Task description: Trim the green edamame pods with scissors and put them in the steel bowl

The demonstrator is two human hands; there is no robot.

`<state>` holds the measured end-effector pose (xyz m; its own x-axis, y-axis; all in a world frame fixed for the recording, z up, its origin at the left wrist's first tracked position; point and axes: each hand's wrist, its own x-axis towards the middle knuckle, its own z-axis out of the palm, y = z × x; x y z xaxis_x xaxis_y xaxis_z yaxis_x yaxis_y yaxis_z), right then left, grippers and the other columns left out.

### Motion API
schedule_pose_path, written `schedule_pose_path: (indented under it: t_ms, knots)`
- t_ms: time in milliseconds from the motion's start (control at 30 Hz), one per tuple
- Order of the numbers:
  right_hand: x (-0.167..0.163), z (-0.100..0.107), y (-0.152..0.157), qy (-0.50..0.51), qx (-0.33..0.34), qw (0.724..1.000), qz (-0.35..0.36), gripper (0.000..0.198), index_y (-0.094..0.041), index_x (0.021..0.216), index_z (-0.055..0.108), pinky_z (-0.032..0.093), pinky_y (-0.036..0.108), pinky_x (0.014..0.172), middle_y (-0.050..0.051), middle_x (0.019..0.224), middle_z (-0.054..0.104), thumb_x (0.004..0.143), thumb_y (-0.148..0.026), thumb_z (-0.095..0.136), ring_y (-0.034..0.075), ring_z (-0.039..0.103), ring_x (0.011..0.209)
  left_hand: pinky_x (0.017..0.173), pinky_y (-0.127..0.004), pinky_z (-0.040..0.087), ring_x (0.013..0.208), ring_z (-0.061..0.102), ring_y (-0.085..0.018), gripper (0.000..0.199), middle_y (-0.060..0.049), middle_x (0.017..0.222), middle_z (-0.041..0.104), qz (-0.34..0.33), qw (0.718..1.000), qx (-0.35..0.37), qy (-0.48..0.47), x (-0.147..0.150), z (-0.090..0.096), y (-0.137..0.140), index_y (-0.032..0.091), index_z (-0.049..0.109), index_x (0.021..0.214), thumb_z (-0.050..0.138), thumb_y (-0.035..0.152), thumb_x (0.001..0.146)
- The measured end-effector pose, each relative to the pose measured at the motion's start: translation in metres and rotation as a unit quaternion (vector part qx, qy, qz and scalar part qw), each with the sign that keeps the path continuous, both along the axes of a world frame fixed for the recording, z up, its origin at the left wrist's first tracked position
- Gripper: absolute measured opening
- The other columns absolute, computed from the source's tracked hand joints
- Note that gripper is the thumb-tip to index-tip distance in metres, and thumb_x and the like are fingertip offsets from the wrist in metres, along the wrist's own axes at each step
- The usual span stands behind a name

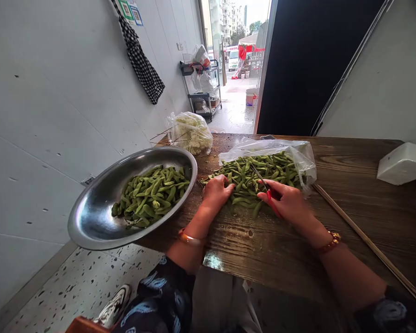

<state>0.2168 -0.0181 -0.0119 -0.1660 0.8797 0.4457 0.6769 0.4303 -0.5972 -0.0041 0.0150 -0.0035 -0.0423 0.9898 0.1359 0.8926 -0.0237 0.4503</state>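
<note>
Green edamame pods (244, 175) lie heaped on the wooden table, partly on and inside a clear plastic bag (307, 159). My right hand (287, 200) is closed round the red handles of scissors (272, 201), whose dark blades point up and left over the pods. At the heap's left edge, my left hand (217, 190) has its fingers curled down and the thumb towards the pods. What it pinches is hidden. More pods (154, 189) lie in a large steel basin (100, 231) to the left of my left hand.
A bag of pale vegetable pieces (191, 133) stands at the table's far left corner, thin sticks beside it. A long wooden stick (367, 243) lies on the right of the table (235, 249). A white foam box (404, 163) sits at the right. Beyond are a cart (204, 95) and a doorway.
</note>
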Motion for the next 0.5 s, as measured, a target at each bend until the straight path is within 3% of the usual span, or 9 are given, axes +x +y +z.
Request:
schedule_pose_path:
  t_ms: [100,200,300,500]
  knots:
    - [0.0002,-0.0004,0.0005,0.0,0.002,1.0,0.003,0.049,-0.015,0.114,0.069,0.047,0.026,0.059,0.003,0.07,0.068,0.082,-0.051,0.062,0.015,0.058,0.059,0.066,-0.03,0.039,0.081,0.062,-0.024,0.028,-0.012,0.089,0.069,0.0,1.0,0.002,0.031,0.0005,0.0002,-0.0002,0.016,0.069,0.089,0.059,0.041,0.082]
    - [-0.0003,-0.001,0.0005,0.0,0.006,1.0,0.004,0.048,-0.016,0.114,0.069,0.048,0.026,0.06,0.003,0.071,0.068,0.082,-0.051,0.063,0.015,0.058,0.059,0.063,-0.028,0.038,0.073,0.059,-0.02,0.024,-0.009,0.079,0.067,-0.019,1.0,0.01,-0.008,0.0007,-0.0035,0.0026,0.015,0.069,0.086,0.062,0.037,0.079]
    - [-0.0006,-0.0011,0.0003,0.0,0.006,1.0,0.001,0.049,-0.015,0.114,0.069,0.048,0.027,0.06,0.003,0.071,0.068,0.082,-0.051,0.062,0.015,0.058,0.059,0.058,-0.024,0.034,0.059,0.048,-0.013,0.011,-0.001,0.062,0.057,-0.058,0.987,0.019,-0.148,0.0016,-0.0074,0.0057,0.014,0.067,0.079,0.065,0.024,0.073]
    - [0.0004,-0.0003,0.001,0.007,-0.012,1.0,-0.004,0.051,-0.015,0.116,0.068,0.047,0.026,0.057,0.003,0.071,0.067,0.082,-0.052,0.062,0.015,0.057,0.058,0.052,-0.021,0.027,0.055,0.037,-0.007,0.018,0.005,0.059,0.047,-0.092,0.904,0.0,-0.417,0.0064,0.0005,-0.0025,0.013,0.061,0.073,0.069,0.029,0.069]
